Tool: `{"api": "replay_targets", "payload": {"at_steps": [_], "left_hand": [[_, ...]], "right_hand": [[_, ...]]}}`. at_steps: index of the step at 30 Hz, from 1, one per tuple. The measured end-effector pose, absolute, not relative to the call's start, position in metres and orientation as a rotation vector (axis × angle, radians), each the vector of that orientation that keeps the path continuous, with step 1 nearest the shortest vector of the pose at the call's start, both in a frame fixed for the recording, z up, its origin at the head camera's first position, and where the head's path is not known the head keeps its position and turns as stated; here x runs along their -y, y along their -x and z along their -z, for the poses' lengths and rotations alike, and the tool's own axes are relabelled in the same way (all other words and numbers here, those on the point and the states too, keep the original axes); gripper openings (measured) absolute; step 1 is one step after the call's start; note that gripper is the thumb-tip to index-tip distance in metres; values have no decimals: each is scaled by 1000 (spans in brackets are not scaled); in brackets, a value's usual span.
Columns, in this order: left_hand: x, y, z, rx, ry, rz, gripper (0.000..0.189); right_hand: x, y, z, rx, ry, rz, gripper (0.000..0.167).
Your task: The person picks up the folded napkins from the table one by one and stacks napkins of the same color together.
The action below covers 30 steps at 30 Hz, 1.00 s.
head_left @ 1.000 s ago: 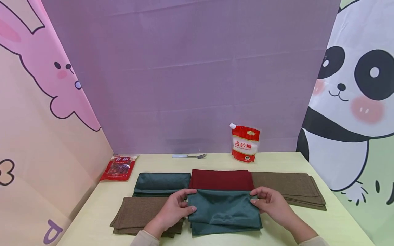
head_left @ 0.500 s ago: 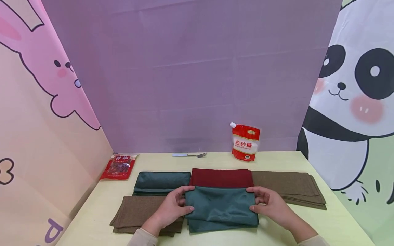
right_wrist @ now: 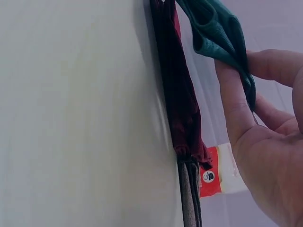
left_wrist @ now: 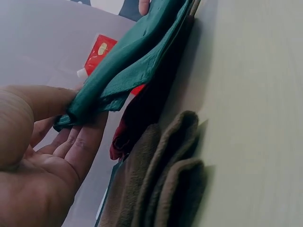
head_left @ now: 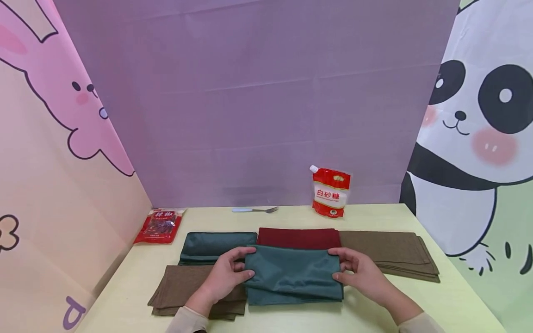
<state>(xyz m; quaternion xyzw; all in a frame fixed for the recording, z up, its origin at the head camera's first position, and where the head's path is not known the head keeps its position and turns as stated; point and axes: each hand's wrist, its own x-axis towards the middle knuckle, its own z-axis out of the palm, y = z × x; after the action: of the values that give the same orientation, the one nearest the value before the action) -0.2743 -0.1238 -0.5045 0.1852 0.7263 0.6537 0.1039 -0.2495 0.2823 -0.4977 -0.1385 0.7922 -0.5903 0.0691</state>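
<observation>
A folded dark green satin cloth hangs between my two hands, raised off the table in both wrist views. My left hand pinches its left end between thumb and fingers. At the opposite end my right hand pinches it the same way, and the loose folds show in the right wrist view. Behind and partly covered by it lies a folded dark red cloth. A folded brown cloth stack sits under and beside my left forearm. Another folded green cloth lies just behind that stack.
A second brown cloth stack lies to the right of the red one. Toward the back are a fork with a pale handle and a standing red-and-white sugar pouch. A red packet lies at the left edge of the table.
Both hands have carried the green cloth a little to the left and away from me, so it covers more of the red cloth's front. The other things stay where they were.
</observation>
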Motion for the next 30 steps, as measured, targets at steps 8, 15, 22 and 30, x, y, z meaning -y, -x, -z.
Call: {"api": "replay_targets", "payload": {"at_steps": [8, 15, 22, 30], "left_hand": [[130, 278, 498, -2184, -496, -1961, 51], [143, 283, 495, -2195, -500, -1943, 61], [157, 287, 489, -2212, -518, -1904, 67], [173, 290, 486, -2248, -498, -1929, 67]], "right_hand": [[-273, 260, 489, -2415, 445, 1774, 64], [-261, 267, 482, -2320, 490, 1818, 67], [-248, 275, 475, -2272, 453, 1843, 68], [-228, 283, 472, -2278, 424, 1877, 67]]}}
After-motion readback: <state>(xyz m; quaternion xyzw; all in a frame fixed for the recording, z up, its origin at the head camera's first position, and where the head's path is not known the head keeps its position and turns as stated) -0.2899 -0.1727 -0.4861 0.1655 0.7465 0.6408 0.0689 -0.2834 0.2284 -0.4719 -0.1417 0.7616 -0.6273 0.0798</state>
